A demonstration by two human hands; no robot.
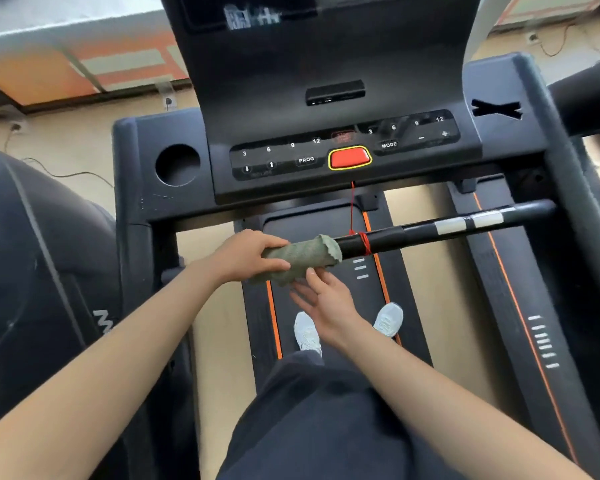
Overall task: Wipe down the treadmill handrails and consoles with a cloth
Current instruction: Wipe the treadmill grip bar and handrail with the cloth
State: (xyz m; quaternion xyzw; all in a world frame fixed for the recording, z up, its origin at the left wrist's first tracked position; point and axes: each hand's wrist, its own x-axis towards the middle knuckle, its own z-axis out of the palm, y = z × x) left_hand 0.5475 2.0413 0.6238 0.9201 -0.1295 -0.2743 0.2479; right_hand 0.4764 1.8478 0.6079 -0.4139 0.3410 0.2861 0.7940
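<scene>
The left hand (246,254) curled round a green cloth (305,256) wrapped over the black handrail (430,230); the right hand (326,299) lay spread beneath, fingertips (310,272) at its hanging edge. The cloth looked soft, light and limp, best squeezed around the bar; the console (343,188) stood beyond.

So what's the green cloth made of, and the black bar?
The green cloth looks like soft terry fabric: fuzzy, matte, with a ragged edge. The black bar seems to be hard metal or plastic with a glossy coat, since light glints off it; which one is unclear.
</scene>
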